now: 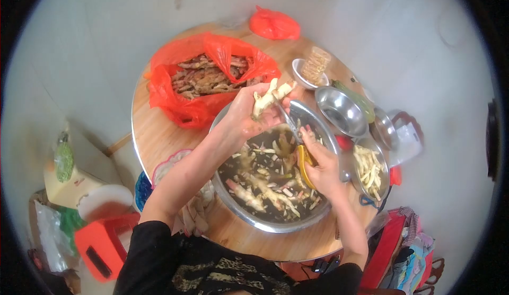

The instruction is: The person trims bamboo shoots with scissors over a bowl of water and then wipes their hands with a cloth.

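My left hand is closed around a pale, knobbly piece of ginger root, held up over the far rim of a large metal basin. My right hand grips scissors with yellow handles. Their blades reach up to the ginger, and whether they touch it is hard to make out. Dark water fills the basin, where several pale roots with pinkish tips float among small trimmings.
Brown, unpeeled roots fill an open red plastic bag at the back left. On the right, a metal bowl adjoins another bowl of pale trimmed pieces. Behind them, a wrapped snack pack rests in a white bowl. Cloth gloves lie at the near left.
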`<state>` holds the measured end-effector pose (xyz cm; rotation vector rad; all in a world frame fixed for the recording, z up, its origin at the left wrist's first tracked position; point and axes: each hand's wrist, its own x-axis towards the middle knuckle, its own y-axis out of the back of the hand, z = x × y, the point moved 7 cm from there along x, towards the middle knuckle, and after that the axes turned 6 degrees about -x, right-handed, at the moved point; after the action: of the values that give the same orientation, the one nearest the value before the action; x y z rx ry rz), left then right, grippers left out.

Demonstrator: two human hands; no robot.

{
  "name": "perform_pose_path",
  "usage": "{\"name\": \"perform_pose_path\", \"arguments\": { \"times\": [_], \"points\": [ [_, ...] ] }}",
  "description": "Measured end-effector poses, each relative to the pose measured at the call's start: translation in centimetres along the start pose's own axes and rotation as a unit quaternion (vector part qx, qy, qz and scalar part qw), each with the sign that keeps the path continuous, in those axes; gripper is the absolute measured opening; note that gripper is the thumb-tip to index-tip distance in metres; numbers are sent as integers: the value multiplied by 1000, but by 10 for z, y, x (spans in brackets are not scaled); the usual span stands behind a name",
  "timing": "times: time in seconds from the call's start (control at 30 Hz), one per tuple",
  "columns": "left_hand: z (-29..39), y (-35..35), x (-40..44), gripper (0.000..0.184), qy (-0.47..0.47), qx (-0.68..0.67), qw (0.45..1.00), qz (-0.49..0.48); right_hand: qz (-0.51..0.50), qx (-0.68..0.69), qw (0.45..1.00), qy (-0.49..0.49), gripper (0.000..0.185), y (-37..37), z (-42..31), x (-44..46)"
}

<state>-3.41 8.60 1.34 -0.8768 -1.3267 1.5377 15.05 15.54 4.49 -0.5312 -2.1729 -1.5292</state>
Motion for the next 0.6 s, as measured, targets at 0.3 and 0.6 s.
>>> {"name": "perform_pose_path", "arguments": {
  "times": [0.3,0.6],
  "points": [
    [9,18,8,25,-5,46,999,4,34,53,998,-30,70,3,8,3],
    [3,22,9,32,10,13,1000,19,-29,82,994,-64,72,11,-4,-10]
  ]
}}
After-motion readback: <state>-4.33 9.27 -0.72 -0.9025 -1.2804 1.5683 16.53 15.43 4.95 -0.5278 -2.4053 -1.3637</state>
